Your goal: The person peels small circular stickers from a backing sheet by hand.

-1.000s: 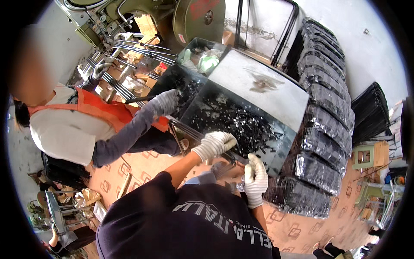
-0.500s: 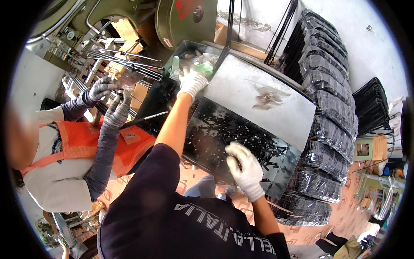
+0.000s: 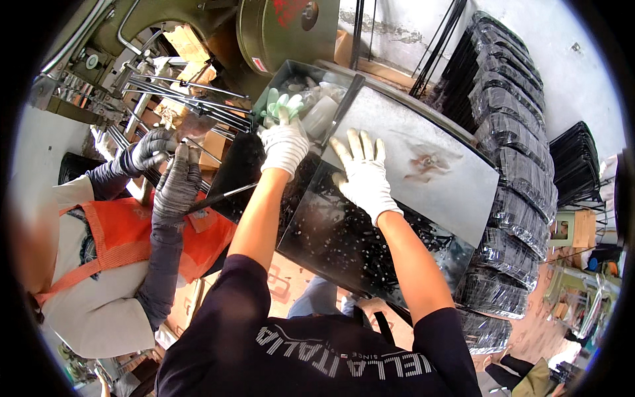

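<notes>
My left hand (image 3: 284, 142), in a white glove, reaches into the far compartment of a black metal tray (image 3: 258, 172) and rests on a bundle of green-tipped gloves (image 3: 283, 104). Its fingers curl down out of sight, so a grip cannot be made out. My right hand (image 3: 366, 173), also in a white glove, lies flat with fingers spread on the edge of a grey metal sheet (image 3: 430, 178) covering part of the tray. Below it the tray holds a heap of small black parts (image 3: 357, 245).
At left a co-worker in an orange vest (image 3: 112, 231) holds thin metal rods (image 3: 192, 106) with grey-gloved hands (image 3: 175, 185) at a green machine (image 3: 291, 26). Stacks of bagged black parts (image 3: 516, 152) line the right side. Clear plastic pieces (image 3: 321, 112) lie beside the green-tipped gloves.
My left hand has stayed at the far compartment, settling on the gloves. My right hand moved up from the black parts onto the metal sheet. The co-worker's hands stay at the rods.
</notes>
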The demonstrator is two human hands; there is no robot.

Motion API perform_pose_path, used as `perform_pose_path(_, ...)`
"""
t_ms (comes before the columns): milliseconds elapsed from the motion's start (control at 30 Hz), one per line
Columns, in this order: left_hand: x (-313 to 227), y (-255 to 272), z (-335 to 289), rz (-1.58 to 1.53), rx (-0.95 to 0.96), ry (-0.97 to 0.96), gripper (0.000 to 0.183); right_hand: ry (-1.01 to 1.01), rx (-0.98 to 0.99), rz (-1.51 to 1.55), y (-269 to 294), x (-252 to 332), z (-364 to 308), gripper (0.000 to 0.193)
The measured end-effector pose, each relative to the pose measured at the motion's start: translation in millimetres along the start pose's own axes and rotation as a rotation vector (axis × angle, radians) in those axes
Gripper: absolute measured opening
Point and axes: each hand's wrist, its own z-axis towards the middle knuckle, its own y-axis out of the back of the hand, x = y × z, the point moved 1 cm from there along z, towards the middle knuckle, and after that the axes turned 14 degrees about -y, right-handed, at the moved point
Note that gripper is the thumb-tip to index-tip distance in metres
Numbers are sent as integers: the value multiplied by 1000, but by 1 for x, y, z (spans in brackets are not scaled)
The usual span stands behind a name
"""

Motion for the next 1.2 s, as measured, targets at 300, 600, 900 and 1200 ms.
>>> perform_pose_path(300,-7,1,42,55,320,-52,45,10,-46,48,-1,-2,-2,69)
perform_pose_path(600,20,78,58,-198,-367,-49,25,-28,-2,134,0,-4,2,67)
perform_pose_path(900,-4,89,55,272,229,-135,26,-37,-2,183,1,-7,3,71)
perform_pose_path(1200,-5,6,62,-92,615,-888,38,-5,-47,224,2,-5,0,72)
